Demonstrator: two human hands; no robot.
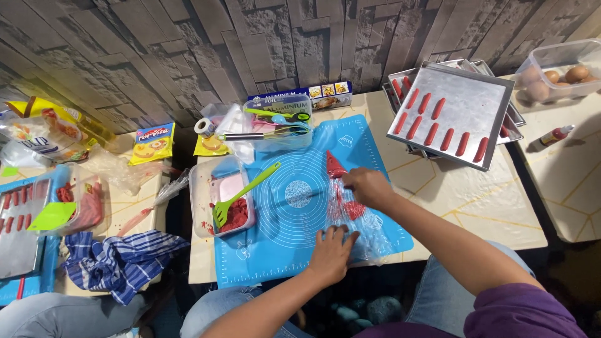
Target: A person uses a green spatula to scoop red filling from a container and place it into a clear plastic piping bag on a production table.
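- Left hand (330, 249): flat, fingers spread, pressing down the near end of a clear piping bag (350, 209) smeared with red mixture.
- Right hand (368, 186): closed round the same bag's middle, pinning it to the blue silicone mat (282, 244).
- Bag's red-filled tip pointing away, toward the wall.
- Left of mat: tub (206, 216) of red mixture with green spatula (241, 193).
- Far right: metal tray (460, 116) carrying red piped strips (438, 122).
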